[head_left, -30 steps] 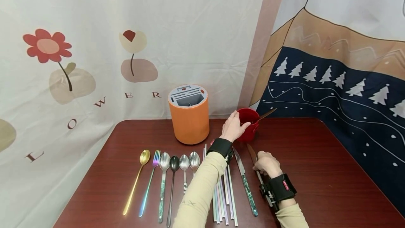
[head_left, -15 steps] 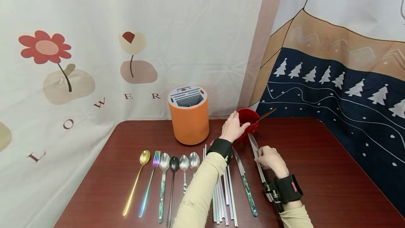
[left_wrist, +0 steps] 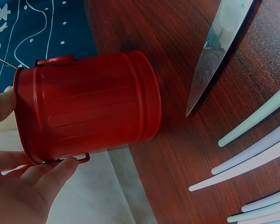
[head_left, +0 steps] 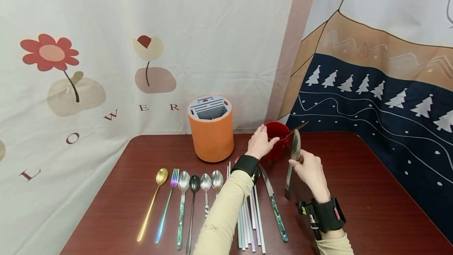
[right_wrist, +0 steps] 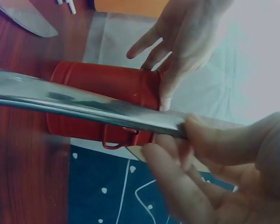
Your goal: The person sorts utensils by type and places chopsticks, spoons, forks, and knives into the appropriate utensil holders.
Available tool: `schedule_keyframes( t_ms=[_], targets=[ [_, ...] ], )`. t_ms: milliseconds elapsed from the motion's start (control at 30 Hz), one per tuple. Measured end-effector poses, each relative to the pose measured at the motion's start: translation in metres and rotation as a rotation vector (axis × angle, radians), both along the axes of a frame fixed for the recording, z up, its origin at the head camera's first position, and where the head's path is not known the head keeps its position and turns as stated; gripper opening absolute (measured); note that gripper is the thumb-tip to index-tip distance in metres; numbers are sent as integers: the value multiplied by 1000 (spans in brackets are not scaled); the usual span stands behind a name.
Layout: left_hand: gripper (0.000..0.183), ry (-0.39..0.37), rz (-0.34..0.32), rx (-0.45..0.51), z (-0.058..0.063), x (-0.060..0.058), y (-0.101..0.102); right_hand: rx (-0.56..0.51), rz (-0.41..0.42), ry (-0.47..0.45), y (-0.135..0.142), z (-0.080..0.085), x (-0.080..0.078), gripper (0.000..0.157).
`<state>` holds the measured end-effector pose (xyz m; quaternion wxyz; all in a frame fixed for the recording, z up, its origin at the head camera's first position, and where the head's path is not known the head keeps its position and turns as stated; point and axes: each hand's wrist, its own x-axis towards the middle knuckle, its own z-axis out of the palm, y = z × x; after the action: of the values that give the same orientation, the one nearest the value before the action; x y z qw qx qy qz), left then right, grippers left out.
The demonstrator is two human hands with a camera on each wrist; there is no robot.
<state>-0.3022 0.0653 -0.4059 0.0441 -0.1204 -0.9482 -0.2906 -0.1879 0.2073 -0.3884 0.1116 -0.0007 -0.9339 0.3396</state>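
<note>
My left hand (head_left: 260, 143) holds the small red metal pail (head_left: 277, 152) at its rim. In the left wrist view the thumb and fingers sit on opposite sides of the pail's rim (left_wrist: 25, 116). A piece of cutlery (head_left: 299, 126) leans in the pail, its end sticking out to the right. My right hand (head_left: 311, 172) pinches a silver table knife (head_left: 295, 146) between thumb and fingers, to the right of the pail. The knife stands steeply tilted over the table. In the right wrist view the knife (right_wrist: 74, 100) crosses in front of the pail.
An orange cylindrical utensil holder (head_left: 212, 141) with a slotted grey top stands at the back. A green-handled knife (head_left: 277, 213) lies between the arms, beside several metal chopsticks (head_left: 260, 223). Leftward lie several spoons, including a gold spoon (head_left: 152, 204), and a rainbow fork (head_left: 166, 207).
My right hand has lifted the table knife from its flat lie and tipped it steeply, moving up and right beside the pail. The left hand has stayed at the pail.
</note>
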Motion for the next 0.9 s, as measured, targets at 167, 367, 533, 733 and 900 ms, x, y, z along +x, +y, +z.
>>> schedule_keyframes(
  t_ms=[167, 367, 533, 733, 900],
  targets=[
    [66, 7, 5, -11, -1, 0, 1, -56, -100, 194, -7, 1, -1, 9],
    [66, -6, 5, 3, 0, 1, 1, -143, -207, 486, -12, -1, -4, 6],
    [66, -1, -3, 3, 2, 3, 0, -298, -270, 648, -13, -1, -6, 9],
    [65, -26, 2, 10, 3, 3, 0, -483, -307, 764, -17, 1, -9, 13],
    [66, -21, 10, -1, 2, 1, 2, -647, -316, 802, -22, -3, -20, 20]
  ],
)
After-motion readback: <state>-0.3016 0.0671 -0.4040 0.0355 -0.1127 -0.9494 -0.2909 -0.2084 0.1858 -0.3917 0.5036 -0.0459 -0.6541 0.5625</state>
